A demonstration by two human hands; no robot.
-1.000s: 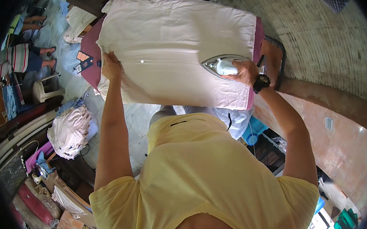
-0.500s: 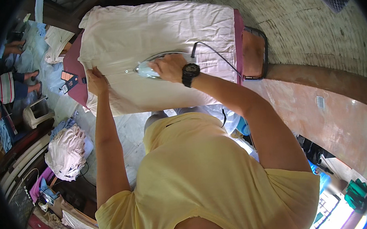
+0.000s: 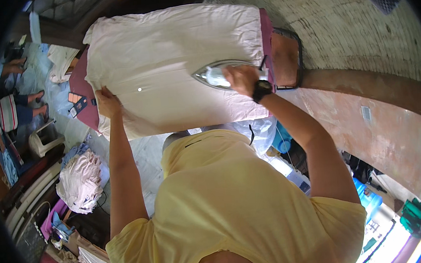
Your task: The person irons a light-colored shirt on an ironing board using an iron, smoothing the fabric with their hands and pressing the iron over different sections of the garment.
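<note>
A cream-coloured cloth (image 3: pixel 164 48) lies spread over an ironing board with a maroon cover (image 3: pixel 80 82). My right hand (image 3: pixel 242 82), with a black watch at its wrist, is closed round the handle of a clothes iron (image 3: pixel 211 75). The iron's soleplate rests on the cloth toward the right end, its tip pointing left. At the cloth's left edge, my left hand (image 3: pixel 108 103) holds the fabric with bent fingers; creases run out from it. A small pale round spot (image 3: pixel 140 89) shows on the cloth between the two hands.
On the board's left end lie dark and orange flat items (image 3: pixel 77 101). A heap of pale clothes (image 3: pixel 79 184) sits at the lower left, below a beige stool (image 3: pixel 45 138). The board's metal-framed end (image 3: pixel 288 58) stands by a low wall (image 3: pixel 360 87). Another person's legs (image 3: pixel 35 105) show far left.
The iron has slid right across the cloth in my right hand, with its cord bunched behind it. My left hand has shifted slightly down with the cloth's edge.
</note>
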